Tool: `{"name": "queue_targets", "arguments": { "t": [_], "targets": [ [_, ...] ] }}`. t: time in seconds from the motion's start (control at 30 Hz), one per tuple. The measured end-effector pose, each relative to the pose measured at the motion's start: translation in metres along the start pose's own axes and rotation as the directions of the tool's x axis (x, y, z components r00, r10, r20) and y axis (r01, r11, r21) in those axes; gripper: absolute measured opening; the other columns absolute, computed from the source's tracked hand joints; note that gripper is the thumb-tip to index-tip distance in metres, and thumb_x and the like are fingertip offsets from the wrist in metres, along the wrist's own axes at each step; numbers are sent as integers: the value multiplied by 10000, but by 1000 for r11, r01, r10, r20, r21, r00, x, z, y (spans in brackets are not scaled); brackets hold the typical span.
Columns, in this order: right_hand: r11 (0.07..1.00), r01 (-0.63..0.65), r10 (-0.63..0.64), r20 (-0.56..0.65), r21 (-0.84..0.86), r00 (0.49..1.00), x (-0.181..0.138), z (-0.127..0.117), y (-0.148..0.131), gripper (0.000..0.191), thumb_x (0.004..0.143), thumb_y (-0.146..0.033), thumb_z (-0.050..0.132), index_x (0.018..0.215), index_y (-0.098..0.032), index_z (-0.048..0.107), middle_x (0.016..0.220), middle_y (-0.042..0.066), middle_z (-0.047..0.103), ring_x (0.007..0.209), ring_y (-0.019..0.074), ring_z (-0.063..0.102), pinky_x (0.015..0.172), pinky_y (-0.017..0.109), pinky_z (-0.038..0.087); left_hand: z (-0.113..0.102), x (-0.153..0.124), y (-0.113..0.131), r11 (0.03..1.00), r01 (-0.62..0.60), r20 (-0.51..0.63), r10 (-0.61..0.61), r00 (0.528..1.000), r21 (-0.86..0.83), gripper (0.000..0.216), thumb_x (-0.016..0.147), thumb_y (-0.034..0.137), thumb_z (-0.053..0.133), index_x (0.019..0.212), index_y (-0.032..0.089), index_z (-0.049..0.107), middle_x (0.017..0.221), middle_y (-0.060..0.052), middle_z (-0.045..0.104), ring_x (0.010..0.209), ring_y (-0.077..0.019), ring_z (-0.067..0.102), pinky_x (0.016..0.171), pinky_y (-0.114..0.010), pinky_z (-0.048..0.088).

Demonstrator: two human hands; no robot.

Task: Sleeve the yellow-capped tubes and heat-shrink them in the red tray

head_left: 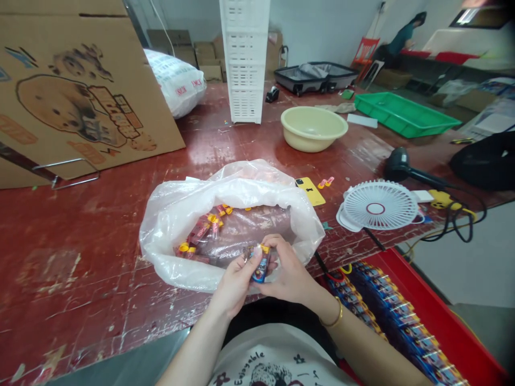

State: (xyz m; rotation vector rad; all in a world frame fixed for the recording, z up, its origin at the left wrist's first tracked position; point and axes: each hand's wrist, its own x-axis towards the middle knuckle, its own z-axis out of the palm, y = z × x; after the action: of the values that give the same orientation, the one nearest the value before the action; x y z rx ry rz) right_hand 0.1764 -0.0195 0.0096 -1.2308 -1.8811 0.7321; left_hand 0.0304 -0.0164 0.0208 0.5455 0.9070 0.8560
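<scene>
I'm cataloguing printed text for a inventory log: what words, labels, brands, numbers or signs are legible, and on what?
"Enjoyable": on the white shirt; other lettering there is unclear.
Cardboard box: stylised lettering, too blurred to read.
White sack: red letters, too blurred to read surely.
Small blue pack: print too small.
No numbers are legible.

Sm blue pkt [260,272], ylw top [264,249]

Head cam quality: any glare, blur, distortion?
Head view: glare on the red tabletop, highlights on the plastic bag; upper right, distant person blurred, corner dark; edges look wide-angle stretched, cardboard box included; print on the held packet unreadable.
</scene>
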Motion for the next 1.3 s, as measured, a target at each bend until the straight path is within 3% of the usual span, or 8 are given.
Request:
{"name": "queue_targets", "arguments": {
  "t": [0.27,0.77,0.87,1.0,1.07,1.13,1.2,1.3],
  "targets": [
    [969,-100,101,10,224,995,-12,7,7,664,656,-165,717,1174,-256,311,1112,62,479,1027,196,564,848,340,516,0,-4,-7,1000,22,-4,-22,1000,-4,318,675,390,850,784,126,711,664,-33,714,607,-113,650,642,-208,507],
    [952,-93,117,-66,291,991,-15,7,6,620,637,-143,718,1122,-255,350,1074,41,471,982,173,557,836,324,504,7,-3,-8,995,83,-40,-85,996,-49,351,650,373,868,839,129,702,652,-25,710,589,-110,649,630,-206,523],
    [897,-138,142,21,420,990,-14,-2,10,625,630,-225,806,1112,-250,409,1064,35,524,968,169,565,854,327,500,7,-4,-10,998,64,-81,-61,995,28,376,625,383,879,831,129,695,670,-27,714,598,-113,646,604,-200,514],
    [737,-237,281,32,633,959,-14,-13,18,317,750,-418,748,879,-213,544,902,15,617,799,135,588,783,310,515,13,-2,-17,994,9,-114,3,993,111,421,636,512,831,792,147,692,738,-40,730,667,-176,682,668,-277,560],
    [683,-262,389,-36,681,921,-19,-24,24,342,726,-473,758,793,-201,561,830,6,636,742,125,595,745,297,522,18,-1,-20,991,55,-89,-44,995,119,433,670,561,784,794,155,702,779,-62,739,725,-217,702,687,-317,577],
    [695,-289,500,-154,659,852,-37,-46,35,399,667,-524,781,789,-202,578,849,8,663,772,132,618,776,303,530,23,0,-24,987,97,-68,-89,994,131,408,677,520,795,831,152,713,789,-70,741,742,-224,706,702,-331,588],
    [717,-408,643,-311,566,699,-74,-80,49,457,641,-594,758,830,-214,589,898,9,683,828,141,638,818,309,531,27,3,-27,984,106,-55,-99,994,144,394,676,451,815,895,139,714,768,-60,733,714,-205,702,714,-332,596],
    [602,-660,788,-467,449,401,-162,-135,65,450,667,-599,727,852,-209,598,857,7,682,784,136,636,773,295,530,28,9,-32,977,126,-33,-123,992,169,404,688,403,813,964,129,703,681,-13,686,621,-157,661,690,-329,611]
  ]
}}
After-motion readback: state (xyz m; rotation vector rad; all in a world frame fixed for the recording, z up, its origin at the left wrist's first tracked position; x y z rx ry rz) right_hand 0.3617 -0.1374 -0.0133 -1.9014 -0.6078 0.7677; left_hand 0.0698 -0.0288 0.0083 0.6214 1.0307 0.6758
